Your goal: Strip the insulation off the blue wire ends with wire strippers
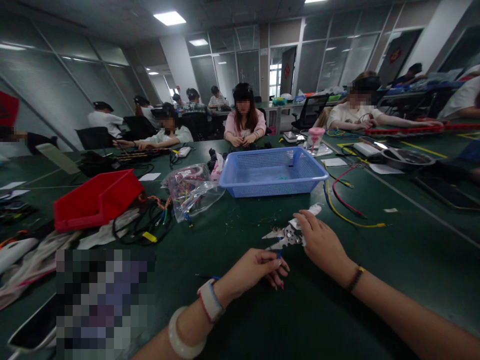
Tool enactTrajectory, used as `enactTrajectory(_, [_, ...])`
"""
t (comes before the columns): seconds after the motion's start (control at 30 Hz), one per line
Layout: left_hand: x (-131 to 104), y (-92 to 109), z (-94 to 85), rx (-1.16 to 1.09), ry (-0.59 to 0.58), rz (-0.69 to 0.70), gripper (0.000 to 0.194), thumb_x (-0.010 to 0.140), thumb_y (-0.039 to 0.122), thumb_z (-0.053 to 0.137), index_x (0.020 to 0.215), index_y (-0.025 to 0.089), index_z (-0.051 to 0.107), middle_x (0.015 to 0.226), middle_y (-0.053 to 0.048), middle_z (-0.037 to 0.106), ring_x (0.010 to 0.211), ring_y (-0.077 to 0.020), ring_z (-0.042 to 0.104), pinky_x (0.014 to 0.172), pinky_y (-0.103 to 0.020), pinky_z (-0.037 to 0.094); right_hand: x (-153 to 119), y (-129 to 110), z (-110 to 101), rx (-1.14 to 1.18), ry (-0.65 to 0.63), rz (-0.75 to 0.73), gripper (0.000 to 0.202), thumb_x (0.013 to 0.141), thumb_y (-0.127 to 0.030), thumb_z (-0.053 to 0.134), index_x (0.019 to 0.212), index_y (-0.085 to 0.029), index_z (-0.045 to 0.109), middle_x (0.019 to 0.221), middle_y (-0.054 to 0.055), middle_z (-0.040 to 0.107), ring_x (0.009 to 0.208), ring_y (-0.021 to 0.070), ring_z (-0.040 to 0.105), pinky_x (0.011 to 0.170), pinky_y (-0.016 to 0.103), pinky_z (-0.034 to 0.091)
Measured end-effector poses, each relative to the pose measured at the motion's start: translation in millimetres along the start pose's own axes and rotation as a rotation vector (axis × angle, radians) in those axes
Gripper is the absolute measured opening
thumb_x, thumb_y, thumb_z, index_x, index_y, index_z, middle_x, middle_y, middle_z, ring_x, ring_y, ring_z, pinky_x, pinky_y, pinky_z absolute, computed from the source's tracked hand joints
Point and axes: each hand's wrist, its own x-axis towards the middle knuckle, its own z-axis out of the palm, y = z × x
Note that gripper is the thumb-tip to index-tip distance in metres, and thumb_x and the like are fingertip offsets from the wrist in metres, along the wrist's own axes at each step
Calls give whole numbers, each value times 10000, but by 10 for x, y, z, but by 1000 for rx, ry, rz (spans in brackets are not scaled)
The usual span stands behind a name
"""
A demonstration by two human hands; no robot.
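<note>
My left hand [262,267] pinches a thin blue wire [279,253], whose end points up at the jaws of a pair of wire strippers [288,237]. Another stretch of blue wire shows at the left of my wrist, near the tabletop. My right hand [318,235] is wrapped around the handles of the strippers, partly hiding them; one handle seems covered in white. The jaws stand apart and point left, just above my left fingertips. Whether the blade touches the wire I cannot tell.
A blue plastic basket [273,189] stands beyond my hands. Left of it lie a clear bag of wires [191,192] and a red bin [97,200]. Loose red, yellow and blue cables [345,212] lie to the right. Several people sit around the green table [240,325].
</note>
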Motion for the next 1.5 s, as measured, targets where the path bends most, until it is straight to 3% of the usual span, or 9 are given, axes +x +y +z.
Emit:
enactTrajectory(0.7, [-45,64,18,-35,-3,-25,319,805,397,667,916,97,681,787,-52,672,650,-116,629,622,-244,467,36,37,-30,-51,-65,19,244,862,-63,384,1039,-135,536,973,111,577,704,172,575,578,277,455])
enactTrajectory(1.03, [-34,57,-31,-8,-72,-19,324,834,421,630,924,112,660,752,-19,641,558,-80,571,546,-212,423,27,72,31,167,-117,23,566,744,15,378,1288,-141,412,1360,157,467,1085,228,583,773,324,540])
enactTrajectory(1.3, [-46,75,-74,87,-136,-25,286,893,376,558,956,116,660,716,9,606,481,-35,449,457,-172,322,32,155,74,192,-90,-20,478,800,-17,381,1252,-152,459,1337,160,499,1015,226,625,742,350,547])
enactTrajectory(1.5, [-44,71,-86,113,-168,-13,303,897,383,552,961,112,672,698,9,598,452,-26,399,441,-176,270,59,184,36,115,-80,-50,386,819,-24,406,1169,-145,514,1225,143,567,849,192,653,677,310,534])
